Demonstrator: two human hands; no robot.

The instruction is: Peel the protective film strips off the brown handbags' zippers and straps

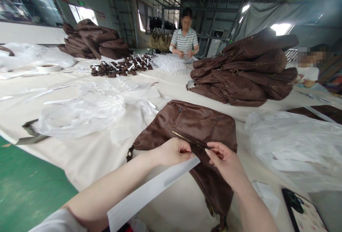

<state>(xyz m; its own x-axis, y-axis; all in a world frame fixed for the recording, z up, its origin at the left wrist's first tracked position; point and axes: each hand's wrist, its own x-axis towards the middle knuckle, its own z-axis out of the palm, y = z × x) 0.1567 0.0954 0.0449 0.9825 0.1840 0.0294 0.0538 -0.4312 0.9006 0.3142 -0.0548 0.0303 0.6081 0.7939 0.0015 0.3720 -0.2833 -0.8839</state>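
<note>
A brown handbag [213, 123] lies on the cloth-covered table in front of me, its strap end hanging toward me. A brass zipper [180, 134] runs across its front. My left hand [177, 151] is closed over the bag's front, with a long white paper strip [152, 192] pinched at its upper end. The strip slants down toward me beneath my left forearm. My right hand [221, 155] is at the right end of the zipper, thumb and forefinger close together against the bag. What lies between those fingertips is too small to make out.
Stacked brown bags [240, 71] stand behind on the right, with another brown pile [93, 41] at back left. Clear plastic [82, 111] spreads leftward; more plastic bags [294, 150] lie right. A phone [304, 210] rests near right. One person [184, 39] stands across the table, another [308, 68] at far right.
</note>
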